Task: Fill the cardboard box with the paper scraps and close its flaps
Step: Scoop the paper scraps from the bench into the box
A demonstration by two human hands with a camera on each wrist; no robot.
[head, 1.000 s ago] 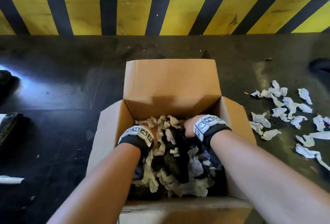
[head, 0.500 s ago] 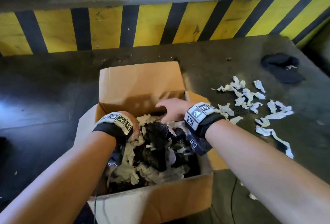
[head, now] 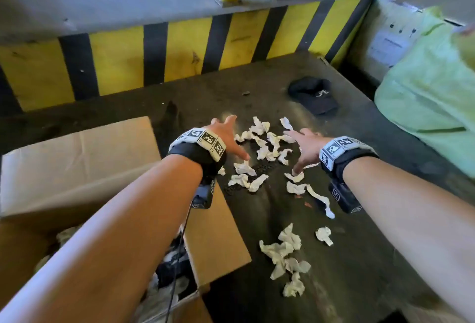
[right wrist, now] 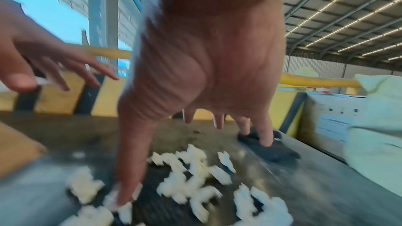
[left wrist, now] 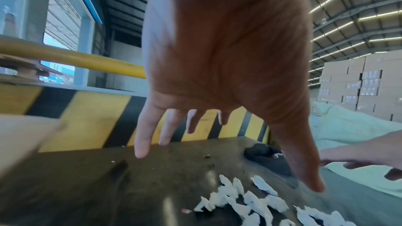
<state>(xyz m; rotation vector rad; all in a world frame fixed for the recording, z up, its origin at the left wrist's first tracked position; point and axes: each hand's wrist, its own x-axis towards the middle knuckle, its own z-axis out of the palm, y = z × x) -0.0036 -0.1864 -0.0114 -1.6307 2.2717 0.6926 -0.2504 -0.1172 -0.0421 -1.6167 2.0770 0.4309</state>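
Note:
The cardboard box [head: 77, 163] stands at the lower left with its flaps open, and pale scraps and dark material show inside under my left forearm. White crumpled paper scraps [head: 262, 147] lie on the dark floor to the right of the box, with a nearer cluster [head: 285, 253]. My left hand [head: 227, 136] hovers over the far scraps with its fingers spread and holds nothing. My right hand [head: 305, 147] is spread the same way just to the right. In the right wrist view its thumb [right wrist: 128, 169] reaches down among the scraps [right wrist: 187, 178].
A yellow-and-black striped barrier [head: 180, 52] with a yellow rail runs along the back. A black cap [head: 312, 95] lies beyond the scraps. A pale green sack [head: 424, 96] fills the right side. The box's right flap [head: 216, 240] juts toward the scraps.
Both hands have come up out of the box and swung right, over the scraps on the floor. The head view has turned right with them.

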